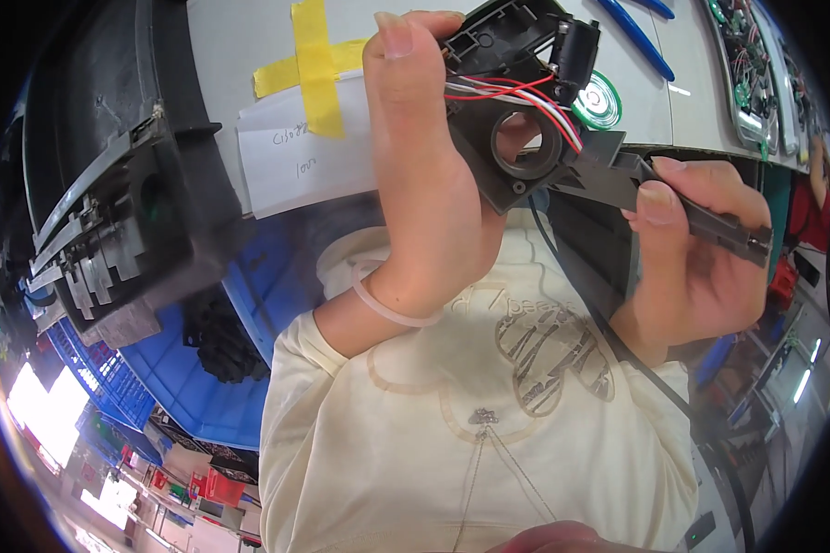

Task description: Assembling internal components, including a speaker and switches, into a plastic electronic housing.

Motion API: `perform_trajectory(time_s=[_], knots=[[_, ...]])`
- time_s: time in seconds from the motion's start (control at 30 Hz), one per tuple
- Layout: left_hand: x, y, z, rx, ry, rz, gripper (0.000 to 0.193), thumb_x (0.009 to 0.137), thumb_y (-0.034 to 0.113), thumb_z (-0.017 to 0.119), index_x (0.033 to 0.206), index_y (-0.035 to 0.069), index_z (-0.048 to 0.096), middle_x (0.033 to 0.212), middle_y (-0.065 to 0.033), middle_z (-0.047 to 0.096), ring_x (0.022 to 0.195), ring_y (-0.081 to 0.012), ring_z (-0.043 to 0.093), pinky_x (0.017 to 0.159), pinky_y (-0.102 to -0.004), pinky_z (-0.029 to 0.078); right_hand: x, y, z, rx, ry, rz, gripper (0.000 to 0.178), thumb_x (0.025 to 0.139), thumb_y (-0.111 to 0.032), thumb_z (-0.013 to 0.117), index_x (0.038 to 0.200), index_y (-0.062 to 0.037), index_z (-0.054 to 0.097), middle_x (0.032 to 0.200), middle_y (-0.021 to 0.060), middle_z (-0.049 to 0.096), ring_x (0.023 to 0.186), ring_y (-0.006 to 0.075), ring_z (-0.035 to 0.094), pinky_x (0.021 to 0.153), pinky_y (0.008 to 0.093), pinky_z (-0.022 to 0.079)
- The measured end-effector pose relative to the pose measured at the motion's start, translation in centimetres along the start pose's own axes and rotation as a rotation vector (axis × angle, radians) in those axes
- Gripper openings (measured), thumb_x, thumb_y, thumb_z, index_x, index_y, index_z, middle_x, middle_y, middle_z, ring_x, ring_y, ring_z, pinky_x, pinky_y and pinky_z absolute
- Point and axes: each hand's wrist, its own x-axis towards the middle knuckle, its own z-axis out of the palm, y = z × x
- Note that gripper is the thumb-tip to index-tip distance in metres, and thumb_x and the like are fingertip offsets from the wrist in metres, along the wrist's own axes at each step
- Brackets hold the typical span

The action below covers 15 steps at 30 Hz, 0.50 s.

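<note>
My left hand (424, 175) grips a black plastic housing (489, 175) with a round hole through its lower part. Red and white wires (516, 88) run loosely across the housing, near a small black cylindrical part (576, 53). The thumb is up at the housing's edge, and the other fingers are mostly hidden behind it. My right hand (701, 249) is closed on a long narrow black plastic piece (609, 180), with the thumb on its near side. That piece meets the housing beside the round hole; whether the two are joined I cannot tell.
Yellow tape (318, 69) holds down a handwritten paper (314, 157) on the white table. A green and white disc (598, 101) and blue tool handles (636, 37) lie beyond the housing. A tray of wired parts (756, 74) is far right. Left stand a black bin (120, 138) and blue crate (194, 387).
</note>
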Motion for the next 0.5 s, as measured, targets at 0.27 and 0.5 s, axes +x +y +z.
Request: perform_trajectory(time_s=[0.27, 0.5], knots=[[-0.7, -0.3, 1.0, 0.042, 0.063, -0.011, 0.053, 0.086, 0.058, 0.045, 0.11, 0.011, 0.042, 0.094, -0.0063, 0.055, 0.075, -0.0162, 0.059, 0.062, -0.0289, 0.05, -1.9, -0.8, 0.9, -0.18, 0.039, 0.014, 0.024, 0.08, 0.009, 0.057, 0.101, 0.0075, 0.047, 0.074, 0.0155, 0.057, 0.059, 0.0136, 0.055, 0.053, 0.0198, 0.045], [-0.8, 0.3, 2.2, 0.042, 0.128, 0.032, 0.051, 0.086, 0.055, 0.046, 0.108, 0.009, 0.041, 0.095, -0.0068, 0.052, 0.079, -0.0173, 0.059, 0.067, -0.031, 0.05, -2.3, -0.6, 1.8, -0.285, 0.09, -0.027, 0.028, 0.072, 0.011, 0.065, 0.096, 0.0066, 0.052, 0.069, 0.014, 0.058, 0.052, 0.0144, 0.053, 0.046, 0.0187, 0.041]])
